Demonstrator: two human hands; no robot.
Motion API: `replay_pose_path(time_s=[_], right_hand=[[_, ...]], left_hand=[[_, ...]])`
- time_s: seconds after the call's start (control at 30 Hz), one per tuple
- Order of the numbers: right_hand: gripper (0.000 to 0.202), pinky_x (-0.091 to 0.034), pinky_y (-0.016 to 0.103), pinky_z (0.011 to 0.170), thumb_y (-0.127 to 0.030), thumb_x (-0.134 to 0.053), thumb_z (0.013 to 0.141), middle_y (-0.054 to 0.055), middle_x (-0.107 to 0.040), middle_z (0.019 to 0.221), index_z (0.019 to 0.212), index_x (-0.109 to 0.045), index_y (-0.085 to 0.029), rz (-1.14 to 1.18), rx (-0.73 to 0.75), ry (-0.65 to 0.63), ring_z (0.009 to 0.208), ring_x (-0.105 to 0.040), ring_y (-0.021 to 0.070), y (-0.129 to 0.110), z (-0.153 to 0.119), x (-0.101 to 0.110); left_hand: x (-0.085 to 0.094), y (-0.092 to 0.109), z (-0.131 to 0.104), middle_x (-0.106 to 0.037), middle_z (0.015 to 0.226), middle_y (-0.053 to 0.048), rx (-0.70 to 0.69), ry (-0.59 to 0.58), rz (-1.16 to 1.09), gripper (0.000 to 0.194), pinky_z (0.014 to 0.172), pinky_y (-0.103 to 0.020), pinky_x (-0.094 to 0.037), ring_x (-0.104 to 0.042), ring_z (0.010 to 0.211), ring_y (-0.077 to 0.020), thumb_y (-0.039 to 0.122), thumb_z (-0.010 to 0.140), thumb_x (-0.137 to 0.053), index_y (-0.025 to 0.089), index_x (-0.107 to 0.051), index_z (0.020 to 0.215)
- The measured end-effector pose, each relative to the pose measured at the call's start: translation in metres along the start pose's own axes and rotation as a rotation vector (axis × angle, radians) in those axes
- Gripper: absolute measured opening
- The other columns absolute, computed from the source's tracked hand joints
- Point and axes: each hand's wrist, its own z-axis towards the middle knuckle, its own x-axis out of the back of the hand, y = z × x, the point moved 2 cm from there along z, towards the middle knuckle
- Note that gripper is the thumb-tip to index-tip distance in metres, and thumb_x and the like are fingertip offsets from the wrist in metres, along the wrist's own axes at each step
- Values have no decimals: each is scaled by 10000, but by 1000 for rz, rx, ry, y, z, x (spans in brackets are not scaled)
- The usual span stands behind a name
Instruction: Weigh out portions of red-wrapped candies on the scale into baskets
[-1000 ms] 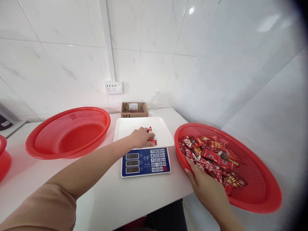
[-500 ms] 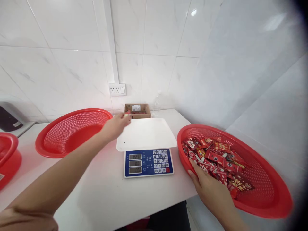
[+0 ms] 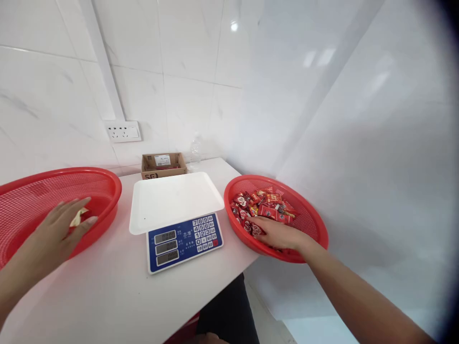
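Observation:
My left hand (image 3: 59,234) is over the near side of a red mesh basket (image 3: 111,191), its fingers apart. Just beyond the fingers, a small yellow-and-red packet (image 3: 79,217) shows inside that basket, seemingly loose from the hand. My right hand (image 3: 278,234) reaches into the other red basket (image 3: 311,229), thumb and fingers spread on the pile of red candy packets (image 3: 270,211). Its fingertips touch the packets, and nothing is gripped that I can see. Between the baskets stands a digital scale (image 3: 186,243) with a bare white pan (image 3: 175,198).
Behind the scale is an open cardboard box (image 3: 164,174) with some red things in it. A clear plastic bottle (image 3: 195,152) stands beside the box. The tiled wall carries a socket (image 3: 123,131). The right basket overhangs the edge of the white table (image 3: 107,296).
My left hand has moved from above the scale pan to the left basket and let go of a packet. My right hand has gone from the basket's rim into the candy. The view has turned right.

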Motion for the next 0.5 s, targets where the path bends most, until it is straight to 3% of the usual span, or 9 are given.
replay_pose_path(time_s=[0.07,0.13,0.27,0.37,0.5], right_hand=[[775,-346,417,995,-262,-583,732,100,-279,1489,1437,-260,-258,-66,-33,-54,1338,-280,317,7,17,-5],[809,-374,409,953,-252,-645,673,112,-336,1460,1414,-319,-267,-81,-33,-23,1305,-334,337,11,31,-9],[395,-413,356,821,-282,-541,778,122,-579,1210,1167,-582,-226,-103,-44,159,1020,-577,279,25,48,0],[234,-411,313,755,-210,-434,833,90,-645,1041,969,-625,-208,-87,-78,308,890,-603,216,41,52,18],[200,-419,265,742,-244,-429,859,38,-667,977,958,-600,-218,-24,-72,418,868,-608,166,51,53,33]], left_hand=[[-14,24,-11,-417,1389,19,-6,7,61,530,1012,-621,-310,-287,1323,-375,567,817,-388,338,-399,1295],[-28,56,-23,-413,1405,-13,-80,-10,60,512,1044,-561,-326,-320,1322,-325,541,845,-357,311,-403,1300],[-50,108,-42,-451,1386,-8,-124,-104,-39,451,995,-481,-414,-339,1320,-281,535,850,-381,322,-492,1232],[-58,119,-50,-451,1388,6,-80,-175,-104,437,850,-373,-528,-322,1331,-265,531,851,-388,343,-504,1228],[-62,118,-54,-483,1362,6,-9,-203,-151,442,709,-292,-563,-387,1294,-262,552,832,-407,359,-528,1210]])
